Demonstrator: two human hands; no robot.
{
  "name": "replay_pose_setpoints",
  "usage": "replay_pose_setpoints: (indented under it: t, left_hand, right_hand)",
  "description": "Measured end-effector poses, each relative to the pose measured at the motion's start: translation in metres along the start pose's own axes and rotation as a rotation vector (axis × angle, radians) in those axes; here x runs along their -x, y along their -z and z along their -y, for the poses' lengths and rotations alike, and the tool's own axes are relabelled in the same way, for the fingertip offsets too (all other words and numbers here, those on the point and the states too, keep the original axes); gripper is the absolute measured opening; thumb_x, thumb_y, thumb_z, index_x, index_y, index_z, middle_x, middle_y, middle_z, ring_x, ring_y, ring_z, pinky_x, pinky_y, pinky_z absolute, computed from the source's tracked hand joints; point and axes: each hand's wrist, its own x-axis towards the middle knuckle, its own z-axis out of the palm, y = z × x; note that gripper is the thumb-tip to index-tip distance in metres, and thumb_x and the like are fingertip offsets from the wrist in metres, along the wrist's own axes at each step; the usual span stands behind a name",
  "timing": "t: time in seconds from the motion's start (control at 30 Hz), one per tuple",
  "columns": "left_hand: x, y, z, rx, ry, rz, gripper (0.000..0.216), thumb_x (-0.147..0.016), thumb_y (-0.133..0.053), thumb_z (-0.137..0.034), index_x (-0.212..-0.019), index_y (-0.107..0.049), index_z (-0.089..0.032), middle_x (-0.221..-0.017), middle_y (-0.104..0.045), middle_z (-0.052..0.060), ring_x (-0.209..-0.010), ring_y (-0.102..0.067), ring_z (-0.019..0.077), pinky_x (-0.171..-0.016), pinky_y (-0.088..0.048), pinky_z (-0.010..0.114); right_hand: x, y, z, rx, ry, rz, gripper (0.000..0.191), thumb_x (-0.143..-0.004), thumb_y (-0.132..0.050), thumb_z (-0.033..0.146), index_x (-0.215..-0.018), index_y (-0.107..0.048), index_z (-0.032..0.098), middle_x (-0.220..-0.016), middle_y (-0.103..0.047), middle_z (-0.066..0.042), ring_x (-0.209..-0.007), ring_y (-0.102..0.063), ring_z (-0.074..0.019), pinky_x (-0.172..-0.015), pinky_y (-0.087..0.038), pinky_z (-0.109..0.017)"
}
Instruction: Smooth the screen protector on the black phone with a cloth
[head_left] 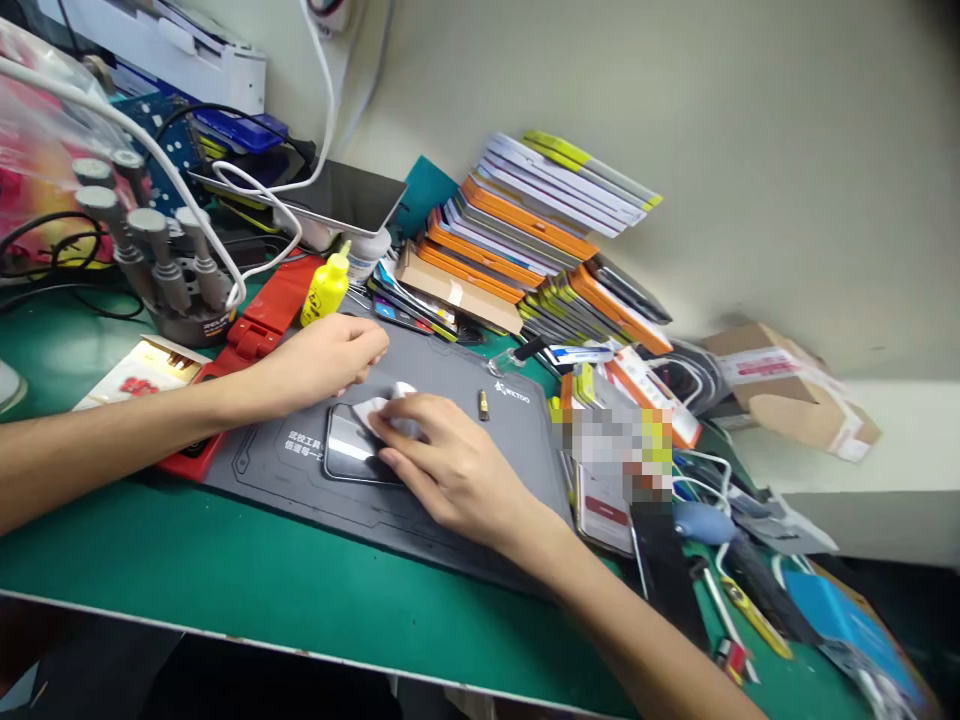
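Note:
A dark phone [351, 447] lies flat on a grey work mat [465, 400], its glossy face up. My right hand [442, 465] rests over the phone's right end, fingers pressed on a white wipe [384, 408] against the screen. My left hand [326, 355] sits at the mat's far edge just above the phone, fingers curled and pinching a corner of the same white wipe.
A yellow bottle [325, 286] stands behind my left hand, by a red holder [262, 315] and a rack of screwdrivers [161, 260]. A stack of flat boxes [525, 235] leans at the wall. Packets, cables and a cardboard box [795, 390] crowd the right side of the green table [247, 590].

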Motion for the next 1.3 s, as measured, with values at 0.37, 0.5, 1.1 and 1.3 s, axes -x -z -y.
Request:
replay_pose_setpoints:
  t: [0.37, 0.5, 1.1, 1.3]
  left_hand:
    - [-0.002, 0.004, 0.000, -0.010, 0.009, 0.002, 0.026, -0.096, -0.049, -0.030, -0.071, -0.049, -0.022, -0.060, -0.048, -0.005, -0.053, -0.044, 0.0107, -0.051, -0.036, 0.024]
    - [-0.002, 0.003, 0.000, 0.007, 0.007, 0.006, 0.026, -0.096, -0.048, -0.030, -0.071, -0.047, -0.022, -0.059, -0.044, -0.005, -0.051, -0.041, 0.0105, -0.050, -0.036, 0.024]
    - [-0.001, -0.001, -0.004, 0.064, -0.010, -0.008, 0.026, -0.096, -0.048, -0.022, -0.070, -0.047, -0.022, -0.059, -0.041, -0.005, -0.049, -0.039, 0.0087, -0.046, -0.037, 0.020]
    - [-0.001, -0.001, -0.002, 0.084, -0.016, 0.006, 0.026, -0.096, -0.049, -0.023, -0.070, -0.047, -0.022, -0.062, -0.039, -0.005, -0.051, -0.039, 0.0091, -0.046, -0.036, 0.019]
  right_hand:
    - [-0.005, -0.003, -0.005, 0.001, -0.003, -0.019, 0.030, -0.112, -0.053, 0.024, -0.129, -0.075, 0.010, -0.126, -0.074, -0.018, -0.119, -0.069, -0.0282, -0.103, -0.060, -0.046]
    - [-0.014, -0.009, 0.000, 0.006, -0.001, -0.025, 0.031, -0.113, -0.051, 0.026, -0.129, -0.074, 0.012, -0.127, -0.073, -0.018, -0.120, -0.069, -0.0285, -0.103, -0.060, -0.047]
    - [-0.009, -0.010, 0.034, -0.051, 0.023, -0.025, 0.029, -0.110, -0.054, 0.022, -0.129, -0.071, 0.009, -0.124, -0.073, -0.018, -0.120, -0.068, -0.0295, -0.107, -0.061, -0.051]
    - [0.002, -0.007, 0.029, -0.033, 0.039, -0.041, 0.029, -0.108, -0.056, 0.019, -0.131, -0.071, 0.009, -0.124, -0.074, -0.018, -0.121, -0.070, -0.0291, -0.109, -0.061, -0.051]
